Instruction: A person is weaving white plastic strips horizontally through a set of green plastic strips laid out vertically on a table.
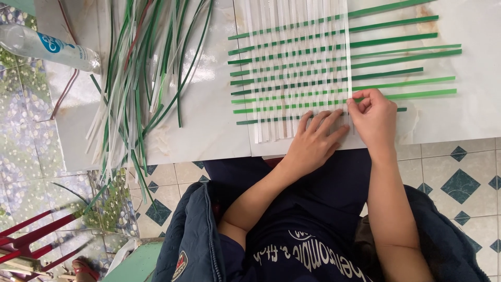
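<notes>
A partly woven mat (pixel 292 68) of white lengthwise strips crossed by green strips lies on a white marble tabletop (pixel 209 125). My left hand (pixel 313 141) lies flat on the mat's near edge, fingers spread over the white strip ends. My right hand (pixel 373 120) is at the mat's right edge, thumb and fingers pinched on a green strip (pixel 417 94) where it leaves the weave. The nearest green strip (pixel 271 119) runs under both hands. The long green tails stick out to the right of the weave.
A loose heap of green and white strips (pixel 138 73) covers the table's left part and hangs over its edge. A clear plastic bottle (pixel 47 48) lies at the far left. Red bars (pixel 36 235) stand on the tiled floor (pixel 459 177). A dark blue jacket (pixel 193 240) covers my lap.
</notes>
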